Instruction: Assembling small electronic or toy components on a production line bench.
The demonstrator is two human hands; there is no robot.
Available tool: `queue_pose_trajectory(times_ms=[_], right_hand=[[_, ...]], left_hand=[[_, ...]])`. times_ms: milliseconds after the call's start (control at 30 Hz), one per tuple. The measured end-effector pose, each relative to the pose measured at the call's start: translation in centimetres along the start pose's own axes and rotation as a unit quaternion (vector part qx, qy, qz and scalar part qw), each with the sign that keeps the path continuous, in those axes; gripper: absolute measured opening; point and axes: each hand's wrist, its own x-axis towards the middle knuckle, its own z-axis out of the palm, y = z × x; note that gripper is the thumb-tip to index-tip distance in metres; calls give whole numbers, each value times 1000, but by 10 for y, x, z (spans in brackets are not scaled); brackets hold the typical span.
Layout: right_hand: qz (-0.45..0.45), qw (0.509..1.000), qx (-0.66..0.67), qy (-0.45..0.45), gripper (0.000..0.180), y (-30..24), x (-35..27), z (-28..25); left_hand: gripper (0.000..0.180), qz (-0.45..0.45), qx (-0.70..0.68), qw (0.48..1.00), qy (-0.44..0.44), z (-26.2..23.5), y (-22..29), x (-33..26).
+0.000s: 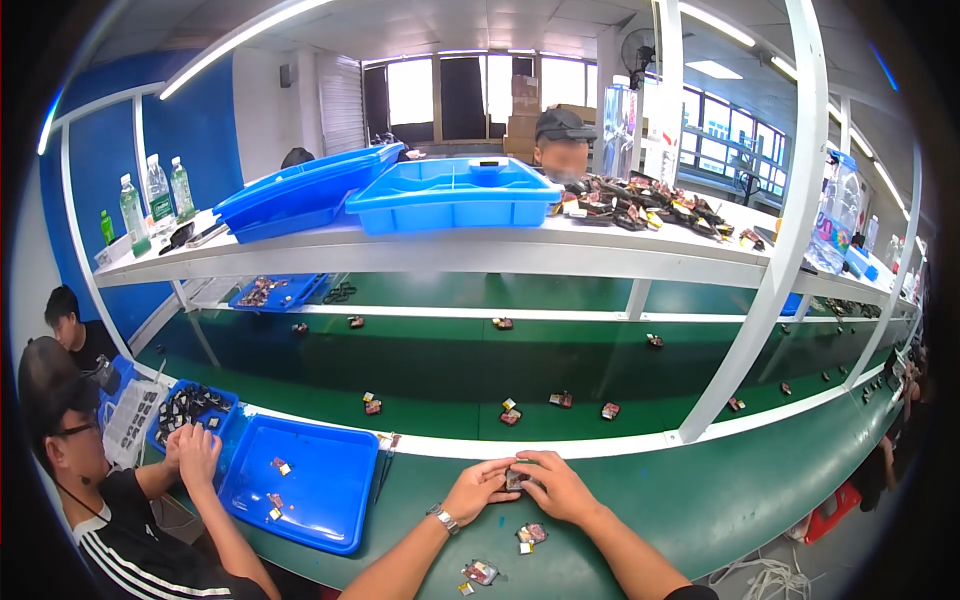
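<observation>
In front of me, over the green bench (620, 465), both hands meet around a small dark electronic part (514, 481). The fingers of my left hand (478, 496) close on its left side. My right hand (557, 490) grips it from the right, with fingertips over its top. Much of the part is hidden by the fingers. Just below my hands lies a small red circuit board with a silvery-white battery (530, 538). A similar board (481, 571) lies nearer, between my forearms, with a small yellow-and-white piece beside it.
A blue tray (345, 450) holding a few boards sits to my left. Beyond it a co-worker (110, 510) handles something near a tray of black parts (165, 440). Past a white rail, boards lie on the green conveyor (450, 410). Overhead, a white shelf (450, 258) carries blue trays.
</observation>
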Motion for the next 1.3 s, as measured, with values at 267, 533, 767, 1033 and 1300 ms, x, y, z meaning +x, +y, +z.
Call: queue_pose_trajectory(times_ms=[267, 533, 767, 1033, 1300], right_hand=[[-30, 999, -16, -33, 15, 7, 0, 1], [-13, 1000, -22, -10, 10, 7, 0, 4], [40, 998, 21, 33, 10, 5, -5, 11], [31, 998, 54, 26, 11, 5, -8, 9], [54, 995, 38, 80, 11, 2, -10, 22]], left_hand=[[29, 7, 39, 999, 9, -3, -9, 5], [35, 2, 14, 999, -42, -9, -8, 5], [39, 6, 36, 997, -71, -5, -5, 2], [31, 2, 38, 999, -39, -5, -9, 4], [30, 5, 27, 999, -26, -6, -10, 5]])
